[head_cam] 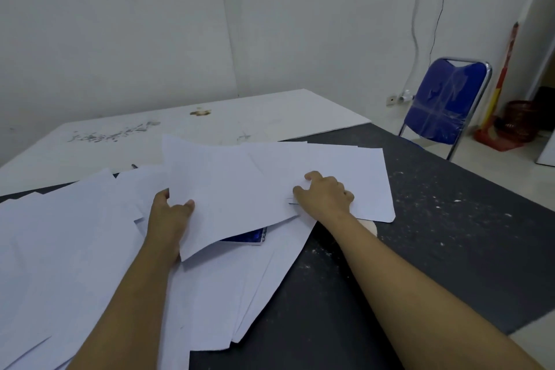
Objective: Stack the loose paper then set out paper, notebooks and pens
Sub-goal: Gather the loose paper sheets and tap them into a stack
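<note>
Loose paper [75, 234] lies spread in a white heap over the near left part of the dark table [435, 219]. The left hand [168, 219] pinches one sheet [225, 189] at its left edge, with the thumb on top. This sheet is raised over a blue notebook [249, 236], which shows only partly. The right hand [326, 194] lies with curled fingers on the paper further right; whether it grips or only presses, I cannot tell. A blue chair [447, 99] stands far right.

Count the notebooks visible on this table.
1. A blue notebook pokes out from under the sheet that the left hand grips, between the two forearms. Others may be hidden under the loose paper.
</note>
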